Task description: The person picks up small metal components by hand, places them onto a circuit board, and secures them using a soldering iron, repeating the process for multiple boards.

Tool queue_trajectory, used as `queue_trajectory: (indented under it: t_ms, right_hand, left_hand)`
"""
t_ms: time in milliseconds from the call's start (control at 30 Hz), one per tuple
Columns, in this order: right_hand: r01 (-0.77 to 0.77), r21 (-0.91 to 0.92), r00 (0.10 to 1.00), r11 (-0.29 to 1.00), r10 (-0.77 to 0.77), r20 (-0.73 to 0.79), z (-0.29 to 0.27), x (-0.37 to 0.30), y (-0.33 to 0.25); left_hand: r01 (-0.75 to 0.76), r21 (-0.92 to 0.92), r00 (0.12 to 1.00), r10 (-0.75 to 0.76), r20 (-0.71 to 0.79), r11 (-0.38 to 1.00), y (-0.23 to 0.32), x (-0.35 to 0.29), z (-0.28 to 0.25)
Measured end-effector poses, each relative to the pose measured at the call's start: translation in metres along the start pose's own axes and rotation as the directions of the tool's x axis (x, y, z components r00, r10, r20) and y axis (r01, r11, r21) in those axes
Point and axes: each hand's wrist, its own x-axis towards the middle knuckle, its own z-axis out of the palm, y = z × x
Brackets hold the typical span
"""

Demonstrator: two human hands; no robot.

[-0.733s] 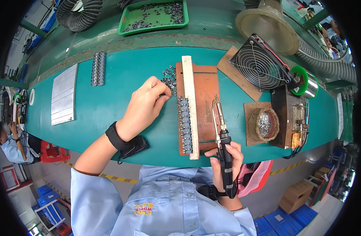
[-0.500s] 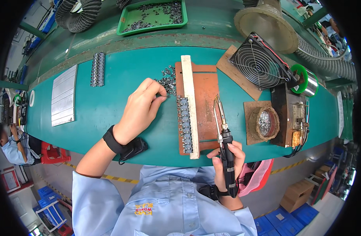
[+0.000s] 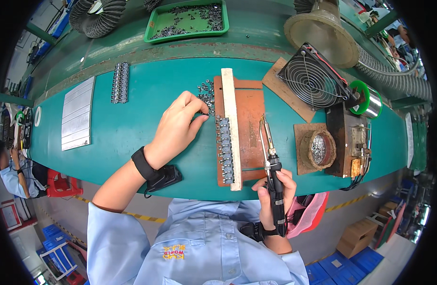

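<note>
My left hand (image 3: 176,127) is closed in a pinch beside a loose pile of small dark and silvery parts (image 3: 207,93). What sits between its thumb and forefinger is too small to make out. Upright in my right hand (image 3: 288,186) is a soldering iron (image 3: 275,190) with a black handle and a thin side tube, its tip pointing away from me. Between the hands lies a brown board (image 3: 249,128) with a pale strip (image 3: 232,104) along it. A row of small electronic components (image 3: 225,149) lines the strip's left side.
A fan (image 3: 313,78), a solder spool (image 3: 368,99) and a round pot of metal bits (image 3: 319,148) stand to the right. Leftward lie a finished-looking component row (image 3: 120,83) and a silvery slatted plate (image 3: 77,114). A green tray (image 3: 187,35) sits at the back, near a duct funnel (image 3: 318,33).
My left hand has shifted slightly right and away from me, toward the brown board, fingers still pinched. My right hand and the soldering iron have hardly moved.
</note>
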Motion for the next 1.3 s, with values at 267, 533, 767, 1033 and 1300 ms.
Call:
queue_trajectory:
  t_ms: [267,533,767,1033,1300]
  right_hand:
    - [-0.011,0.025,1.0,1.0,0.012,-0.005,0.0,0.001,0.001]
    - [-0.023,0.036,1.0,0.999,0.023,-0.003,-0.001,0.002,0.001]
    - [-0.012,0.037,1.0,0.999,0.012,-0.002,-0.001,0.002,0.0]
    - [-0.026,0.046,1.0,0.999,0.027,-0.006,-0.003,0.001,0.0]
    - [-0.021,0.041,1.0,0.999,0.02,0.023,-0.005,0.003,0.001]
  left_hand:
    - [0.101,-0.16,0.994,-0.106,-0.022,0.982,0.008,-0.014,-0.009]
    - [0.137,-0.098,0.991,-0.136,0.013,0.986,0.011,-0.018,-0.017]
    - [0.059,-0.05,0.998,-0.058,0.032,0.997,0.012,-0.013,-0.005]
    - [0.168,-0.146,0.982,-0.153,0.107,0.975,0.035,-0.029,-0.02]
    - [0.597,-0.751,0.785,-0.403,0.471,0.283,0.046,-0.063,-0.011]
